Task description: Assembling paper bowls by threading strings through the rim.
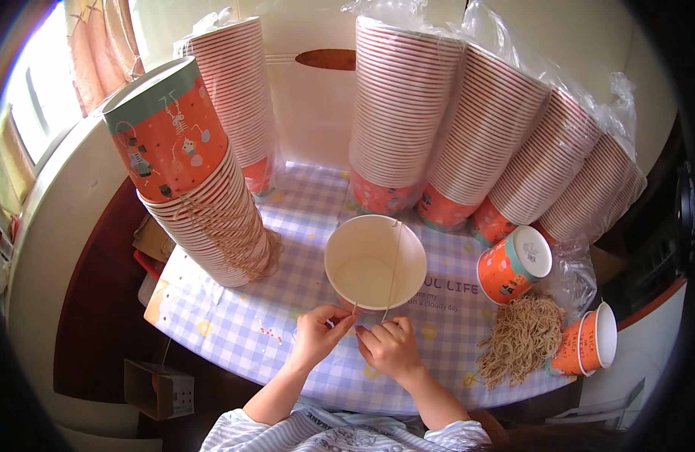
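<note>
Closest in, striped sleeves (245, 431) lead to two bare hands. The left hand (321, 335) has thumb and forefinger pinched on a short end of thin cord (395, 271); the right hand (391, 348) is loosely curled, the cord running to its fingertips, but whether they grip it I cannot tell. Just beyond both stands the open bucket (332, 264), near the table's middle, the cord stretched across its mouth from the far rim.

Low on the left, below the table edge, sits an open cardboard box (159, 389). Red and white bits (268, 331) lie scattered on the tablecloth (438, 354), beside the left hand. To the right, a heap of twine (520, 337), nested orange buckets (581, 346) on their side, a single bucket (505, 267) with its white round end up and crumpled clear plastic (573, 275) crowd that edge.

Farther left rises a tall nested stack (204, 226), strands draped over it, capped by an orange and green bucket (170, 135). Behind, one wrapped stack (230, 90) stands at left and four wrapped stacks (407, 105) close together block the right.

The bucket interior is smooth, cream and round; the cloth is blue-and-white checked; the twine is tan, stringy and tangled. Pale rims ridge the tapering stacks, under filmy, glossy wrap. At far left hangs a patterned, folded curtain (102, 49).
</note>
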A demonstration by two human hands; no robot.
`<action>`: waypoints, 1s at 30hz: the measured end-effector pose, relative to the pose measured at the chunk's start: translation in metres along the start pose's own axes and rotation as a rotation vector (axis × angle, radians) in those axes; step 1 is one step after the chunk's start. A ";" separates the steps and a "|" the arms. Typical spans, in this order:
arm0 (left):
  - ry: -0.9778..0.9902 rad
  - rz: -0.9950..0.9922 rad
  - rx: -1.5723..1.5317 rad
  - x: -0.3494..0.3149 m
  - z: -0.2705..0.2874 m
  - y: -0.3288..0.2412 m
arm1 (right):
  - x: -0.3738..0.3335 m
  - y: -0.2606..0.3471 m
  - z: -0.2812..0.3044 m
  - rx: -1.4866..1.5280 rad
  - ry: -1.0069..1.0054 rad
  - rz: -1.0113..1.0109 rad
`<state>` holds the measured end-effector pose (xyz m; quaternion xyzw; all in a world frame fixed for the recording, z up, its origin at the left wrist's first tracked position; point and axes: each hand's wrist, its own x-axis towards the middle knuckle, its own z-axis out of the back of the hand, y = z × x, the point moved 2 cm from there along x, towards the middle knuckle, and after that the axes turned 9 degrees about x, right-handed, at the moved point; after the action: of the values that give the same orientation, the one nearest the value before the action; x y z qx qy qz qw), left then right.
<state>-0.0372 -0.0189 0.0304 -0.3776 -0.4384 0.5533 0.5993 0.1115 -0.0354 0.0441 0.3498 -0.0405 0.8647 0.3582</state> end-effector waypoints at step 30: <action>-0.365 -0.098 0.040 0.003 -0.015 -0.010 | -0.001 0.006 0.002 0.069 0.129 0.087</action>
<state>-0.0192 -0.0164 0.0352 -0.2371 -0.5469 0.5912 0.5433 0.1095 -0.0409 0.0466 0.3034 -0.0025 0.9011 0.3099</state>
